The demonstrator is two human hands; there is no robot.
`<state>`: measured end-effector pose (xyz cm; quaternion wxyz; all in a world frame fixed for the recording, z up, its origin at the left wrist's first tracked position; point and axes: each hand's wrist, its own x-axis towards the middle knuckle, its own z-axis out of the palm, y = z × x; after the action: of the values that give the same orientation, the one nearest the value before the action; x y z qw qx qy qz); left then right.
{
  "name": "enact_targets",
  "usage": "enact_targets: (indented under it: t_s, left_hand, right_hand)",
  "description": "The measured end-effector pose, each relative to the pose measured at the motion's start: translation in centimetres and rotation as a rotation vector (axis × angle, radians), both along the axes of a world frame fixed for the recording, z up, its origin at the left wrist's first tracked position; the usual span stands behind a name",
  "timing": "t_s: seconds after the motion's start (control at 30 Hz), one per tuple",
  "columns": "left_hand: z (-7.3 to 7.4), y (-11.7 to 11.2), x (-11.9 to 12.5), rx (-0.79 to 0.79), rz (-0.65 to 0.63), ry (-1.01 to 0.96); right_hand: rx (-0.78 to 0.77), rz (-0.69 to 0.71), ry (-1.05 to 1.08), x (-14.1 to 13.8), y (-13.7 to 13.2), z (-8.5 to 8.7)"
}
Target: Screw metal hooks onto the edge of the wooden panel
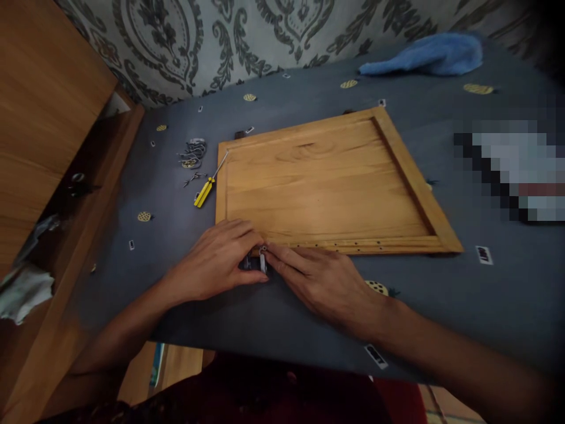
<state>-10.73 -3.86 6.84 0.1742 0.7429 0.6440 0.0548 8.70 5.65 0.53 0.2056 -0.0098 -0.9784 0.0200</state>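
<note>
A wooden panel with a raised frame (pixel 318 176) lies on the grey tabletop, small dark holes running along its near edge. At the near left part of that edge, my left hand (pixel 220 259) curls its thumb and fingers around a small metal fitting (pixel 263 262). From the other side, the closed fingertips of my right hand (pixel 318 280) press on the same fitting; its exact kind is partly hidden. A yellow-handled screwdriver (pixel 205 192) rests with its shaft tip on the panel's left side. Farther left lie several small metal hooks or fittings (pixel 193 154) and screws (pixel 194 178).
A blue cloth (pixel 435 54) lies at the back right by the patterned wall (pixel 282 35). A blurred-out object (pixel 521 165) is at the right. Along the left stands a wooden cabinet (pixel 48 112) with a crumpled pale wrapper (pixel 26 291) on its ledge.
</note>
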Motion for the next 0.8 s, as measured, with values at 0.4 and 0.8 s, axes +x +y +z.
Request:
enact_targets:
  t_s: [0.4,0.8]
  left_hand:
    - [0.8,0.1,-5.4,0.231,0.382,0.025]
    - [-1.9,0.4,-10.1,0.397,0.598,-0.043]
  right_hand:
    - [0.01,0.028,0.08,-0.2,0.2,0.0]
    - [-0.024,0.026,0.051,-0.2,0.1,0.3]
